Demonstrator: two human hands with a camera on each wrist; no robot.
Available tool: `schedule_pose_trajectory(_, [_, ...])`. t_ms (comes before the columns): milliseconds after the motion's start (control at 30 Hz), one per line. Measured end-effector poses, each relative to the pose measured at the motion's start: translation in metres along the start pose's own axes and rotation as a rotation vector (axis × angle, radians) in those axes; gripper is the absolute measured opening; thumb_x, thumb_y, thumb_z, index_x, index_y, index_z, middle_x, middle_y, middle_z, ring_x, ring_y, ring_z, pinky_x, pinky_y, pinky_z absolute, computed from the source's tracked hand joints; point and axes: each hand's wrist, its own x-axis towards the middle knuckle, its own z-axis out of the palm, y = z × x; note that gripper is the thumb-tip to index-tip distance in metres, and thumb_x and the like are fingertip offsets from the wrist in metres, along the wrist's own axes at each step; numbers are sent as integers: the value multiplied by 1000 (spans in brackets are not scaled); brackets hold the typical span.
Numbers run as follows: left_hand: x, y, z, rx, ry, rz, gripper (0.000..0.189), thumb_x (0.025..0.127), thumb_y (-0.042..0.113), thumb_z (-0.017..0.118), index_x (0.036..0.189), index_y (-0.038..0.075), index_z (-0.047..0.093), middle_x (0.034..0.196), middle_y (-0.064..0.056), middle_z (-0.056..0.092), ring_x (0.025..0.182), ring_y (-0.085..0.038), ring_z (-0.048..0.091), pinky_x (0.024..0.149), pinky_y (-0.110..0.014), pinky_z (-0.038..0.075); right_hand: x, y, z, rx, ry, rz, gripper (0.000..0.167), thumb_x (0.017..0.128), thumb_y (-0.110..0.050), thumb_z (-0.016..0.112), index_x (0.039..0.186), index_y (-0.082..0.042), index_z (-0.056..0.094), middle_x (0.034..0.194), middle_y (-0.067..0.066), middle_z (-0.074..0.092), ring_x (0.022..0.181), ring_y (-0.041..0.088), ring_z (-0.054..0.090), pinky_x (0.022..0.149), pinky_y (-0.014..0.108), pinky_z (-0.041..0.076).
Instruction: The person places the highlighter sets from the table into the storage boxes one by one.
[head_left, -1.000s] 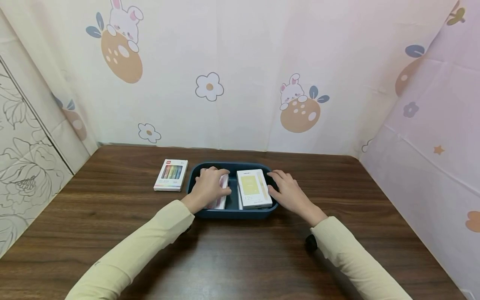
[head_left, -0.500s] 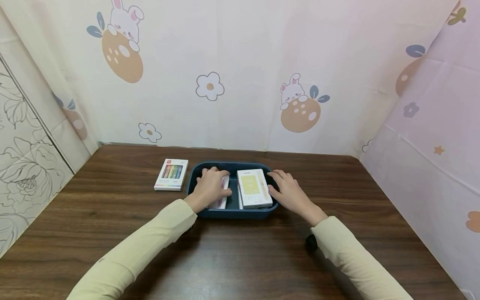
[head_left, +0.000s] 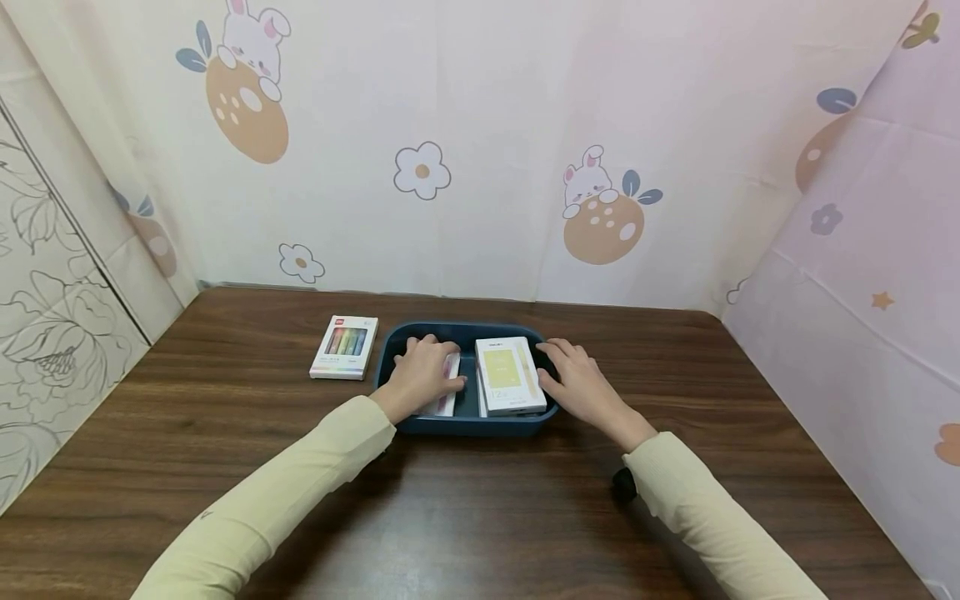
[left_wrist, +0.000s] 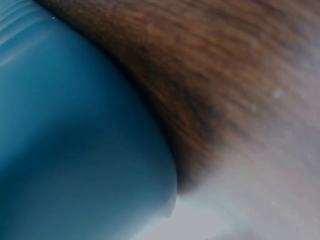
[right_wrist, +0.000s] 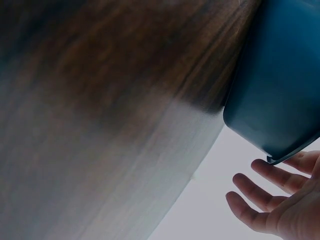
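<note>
A dark blue plastic tray (head_left: 472,427) stands on the wooden table. My left hand (head_left: 416,377) reaches over its left part, above a white box with pinkish print (head_left: 448,392). Thumb and index finger extend toward the right, loosely bent; contact with that box is unclear. At the tray's right end, my right hand (head_left: 581,387) has its fingers spread over the rim, beside a white and yellow box (head_left: 512,375). Another box lies mostly hidden beneath the yellow one. In the right wrist view, loosely curved fingers show near the tray rim (right_wrist: 280,159). The left wrist view shows only the tray's outer wall (left_wrist: 85,125).
A white box with a window of coloured sticks (head_left: 345,346) lies on the table (head_left: 480,517) left of the tray. Behind the table hangs a patterned curtain (head_left: 487,208), with another covering (head_left: 862,292) along the right side.
The whole head view has shifted slightly. Both hands keep almost the same place at the tray, and the boxes have not visibly moved.
</note>
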Motion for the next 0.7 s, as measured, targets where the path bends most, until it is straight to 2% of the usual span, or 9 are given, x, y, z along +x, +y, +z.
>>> schedule_pose_trajectory(233, [-1,-2,-3,4,-4,9,54,79,44,66,124,16,56,120,-12,54,101,-31,46,84,-58,45,0,0,0,3,0,-2,48,93,-30,44,134,-4,42,138,17,40,123,37,39,97,59,33])
schedule_pose_trajectory(367, [-2,-2,-6,18,21,34,53,80,44,66,122,15,57,120,-12,54,101,-31,46,82,-53,47,0,0,0,1,3,-1,48,93,-30,44,134,-4,43,138,17,40,122,37,39,96,58,33])
schedule_pose_trajectory(700, [-9,-2,-18,82,107,112,46,83,42,62,120,15,58,121,-11,57,108,-35,50,85,-53,46,0,0,1,4,2,2,48,93,-29,44,134,-4,42,138,17,40,123,37,39,97,59,33])
